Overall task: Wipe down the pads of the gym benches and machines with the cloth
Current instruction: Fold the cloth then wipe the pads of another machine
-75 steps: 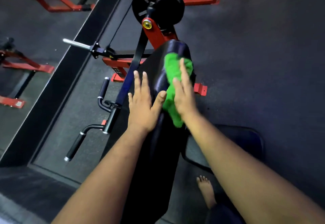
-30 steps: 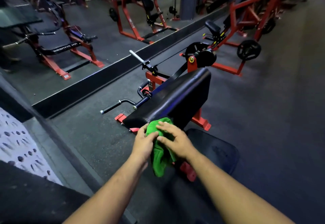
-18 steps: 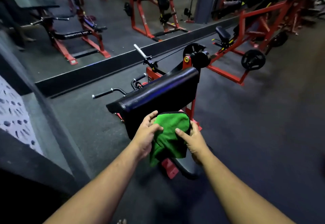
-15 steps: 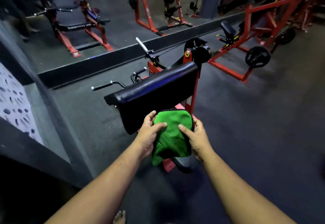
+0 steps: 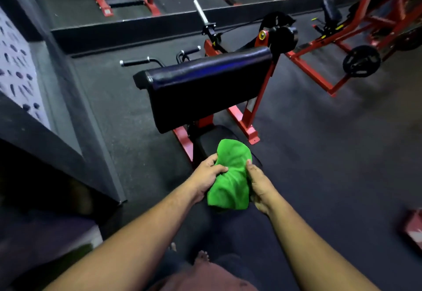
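Note:
A bright green cloth (image 5: 229, 177) hangs bunched between both my hands, above the near edge of a low black seat pad (image 5: 212, 138). My left hand (image 5: 209, 176) grips its left edge, thumb curled over the fabric. My right hand (image 5: 259, 183) holds its right edge, fingers behind the cloth. Beyond it stands the machine's big black arm pad (image 5: 205, 89), sloping on a red frame (image 5: 255, 108). Neither hand touches that pad.
Chrome-tipped black handles (image 5: 141, 62) and a steel plate peg (image 5: 201, 13) stick out behind the pad. A red plate-loaded machine (image 5: 363, 60) stands at the right. A grey wall corner (image 5: 75, 117) is close on the left. Dark rubber floor lies open at the right.
I stepped back from the arm pad, which I was wiping earlier. Both hands took the cloth off it and brought it lower, over the seat pad. The view tilted downward.

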`<state>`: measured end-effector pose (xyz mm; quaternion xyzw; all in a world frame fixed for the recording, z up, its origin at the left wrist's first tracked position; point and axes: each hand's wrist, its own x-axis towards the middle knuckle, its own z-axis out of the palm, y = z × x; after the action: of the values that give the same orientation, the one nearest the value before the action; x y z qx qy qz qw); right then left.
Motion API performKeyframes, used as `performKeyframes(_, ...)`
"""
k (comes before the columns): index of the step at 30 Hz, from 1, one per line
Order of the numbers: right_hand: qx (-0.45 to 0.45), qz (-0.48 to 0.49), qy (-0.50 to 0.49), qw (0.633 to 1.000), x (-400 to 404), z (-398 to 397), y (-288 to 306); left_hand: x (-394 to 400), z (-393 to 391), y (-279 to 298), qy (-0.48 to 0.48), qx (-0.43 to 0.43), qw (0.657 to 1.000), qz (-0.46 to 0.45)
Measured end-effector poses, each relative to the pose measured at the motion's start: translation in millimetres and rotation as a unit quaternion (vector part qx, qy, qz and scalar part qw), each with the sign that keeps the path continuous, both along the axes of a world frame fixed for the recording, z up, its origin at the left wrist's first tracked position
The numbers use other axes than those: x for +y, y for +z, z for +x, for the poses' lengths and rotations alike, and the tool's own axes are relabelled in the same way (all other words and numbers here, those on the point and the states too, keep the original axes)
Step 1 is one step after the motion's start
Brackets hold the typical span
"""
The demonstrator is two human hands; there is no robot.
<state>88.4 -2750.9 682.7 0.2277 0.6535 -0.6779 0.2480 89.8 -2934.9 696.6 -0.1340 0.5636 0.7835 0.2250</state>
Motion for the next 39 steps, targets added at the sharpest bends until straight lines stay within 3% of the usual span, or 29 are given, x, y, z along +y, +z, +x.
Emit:
performKeyframes(3,0.04,0.039,-0.029,0.998,13,-1,-12,21,10,-26,0.035,-0.036,0.999,-0.005)
performKeyframes(7,0.095,0.169,0.026,0.981,35,-21,-32,43,12,-71,0.019,-0.076,0.972,-0.22)
performKeyframes(9,0.121,0.225,0.076,0.964,47,-41,-50,59,3,-91,0.029,-0.097,0.961,-0.258)
performKeyframes(17,0.198,0.333,0.165,0.907,100,-147,-124,134,-66,-159,0.16,-0.084,0.968,-0.173)
performKeyframes(18,0.207,0.368,0.193,0.886,108,-160,-141,142,-74,-178,0.152,-0.078,0.964,-0.205)
performKeyframes(20,0.231,0.469,0.271,0.808,115,-174,-168,148,-82,-203,0.079,-0.079,0.941,-0.32)
performKeyframes(22,0.251,0.51,0.37,0.735,116,-183,-199,153,-86,-235,0.02,-0.085,0.864,-0.495)
performKeyframes(23,0.261,0.505,0.418,0.709,114,-185,-216,154,-86,-251,0.017,-0.08,0.838,-0.539)
performKeyframes(28,0.3,0.512,0.519,0.616,94,-172,-270,151,-84,-301,0.007,-0.069,0.784,-0.617)
performKeyframes(30,0.311,0.533,0.505,0.603,94,-168,-282,151,-82,-317,-0.007,-0.063,0.768,-0.638)
performKeyframes(34,0.314,0.549,0.488,0.602,89,-178,-297,156,-82,-332,0.024,-0.038,0.745,-0.666)
performKeyframes(39,0.3,0.531,0.509,0.607,60,-220,-302,147,-98,-331,-0.008,-0.018,0.728,-0.685)
